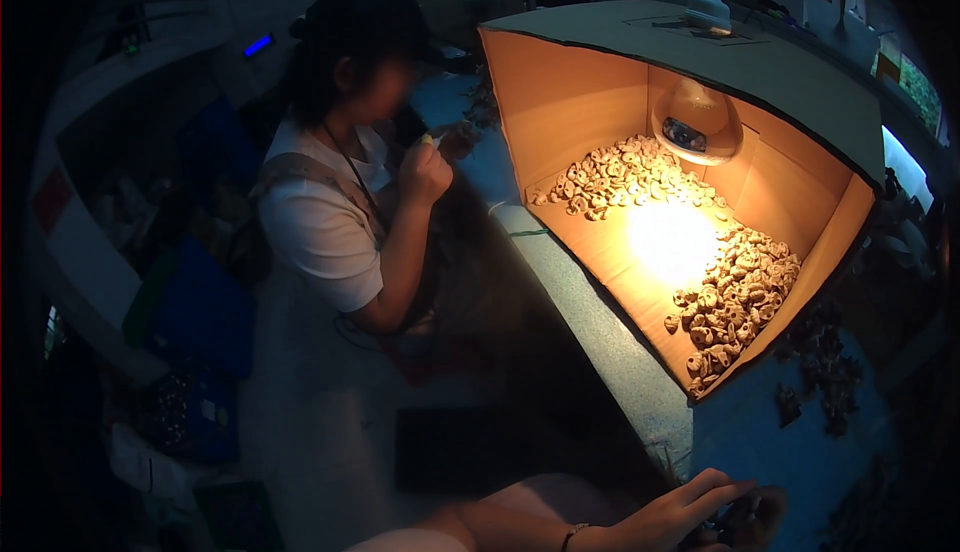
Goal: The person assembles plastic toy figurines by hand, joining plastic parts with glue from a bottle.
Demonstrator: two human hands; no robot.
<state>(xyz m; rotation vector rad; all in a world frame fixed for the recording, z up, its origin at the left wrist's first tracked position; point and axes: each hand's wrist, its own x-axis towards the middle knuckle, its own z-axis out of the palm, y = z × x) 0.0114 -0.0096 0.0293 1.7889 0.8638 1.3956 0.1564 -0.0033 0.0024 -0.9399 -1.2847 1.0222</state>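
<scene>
My left hand (pixel 690 508) comes in at the lower edge with a thin bracelet on the wrist. Its fingers are stretched out and apart, and they lie over a small dark thing (pixel 722 532) on the blue-grey tabletop (pixel 620 352). Just to its right shows a part of what looks like my right hand (pixel 765 514), touching the same dark thing; its grip is hidden in the dark. Ahead lies a cardboard box (pixel 570 102) on its side, lit by a lamp bulb (pixel 695 122). Heaps of small pale ring-like pieces (pixel 735 292) cover its floor.
A person in a white shirt (pixel 325 222) sits at the table's left, holding a small piece near the face with one hand (pixel 428 167). Dark scraps (pixel 820 372) lie on the table right of the box. Blue crates (pixel 200 312) and clutter stand on the floor at left.
</scene>
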